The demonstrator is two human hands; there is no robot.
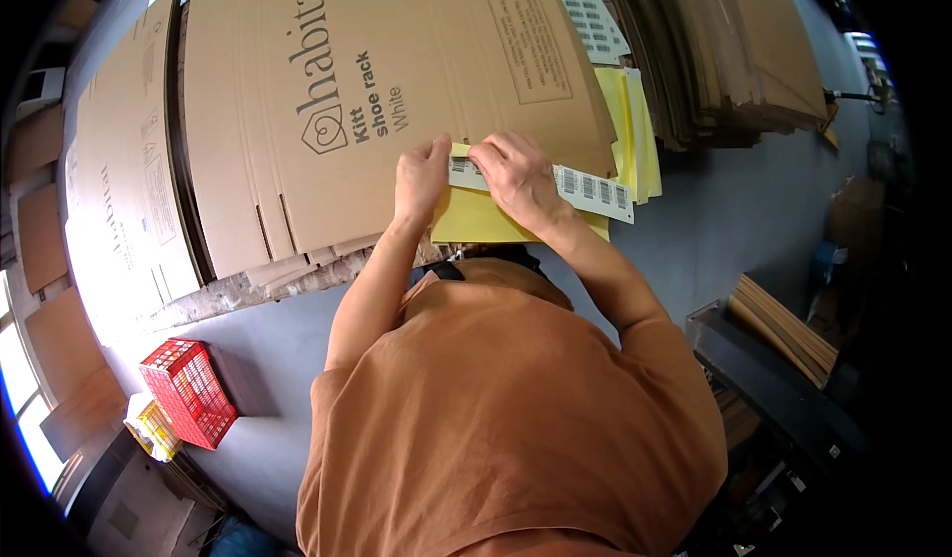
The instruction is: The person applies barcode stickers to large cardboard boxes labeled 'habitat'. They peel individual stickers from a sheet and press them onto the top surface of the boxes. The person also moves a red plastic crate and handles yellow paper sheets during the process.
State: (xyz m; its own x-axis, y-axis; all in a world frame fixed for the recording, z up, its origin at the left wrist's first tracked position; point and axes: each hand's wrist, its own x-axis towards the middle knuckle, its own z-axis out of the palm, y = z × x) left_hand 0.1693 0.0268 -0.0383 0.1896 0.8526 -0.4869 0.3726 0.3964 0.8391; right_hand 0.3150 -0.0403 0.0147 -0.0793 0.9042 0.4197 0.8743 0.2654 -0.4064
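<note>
A white strip of barcode labels [595, 194] lies slantwise over a yellow sheet [474, 222] at the near edge of a large flat brown carton [416, 21]. My left hand [423, 180] is closed at the strip's left end, thumb and fingers pinched together there. My right hand [520, 178] bends over the middle of the strip, its fingers curled and pinching at it. Several barcodes show to the right of that hand, and a few between the two hands. The right fingertips partly hide whatever lies under them.
More flat cartons [134, 160] lie at the left, and a thick cardboard stack [734, 41] stands at the far right. Yellow sheets [627, 130] and a white label sheet [585, 6] are between them. A red plastic crate [190, 390] is on the floor at lower left.
</note>
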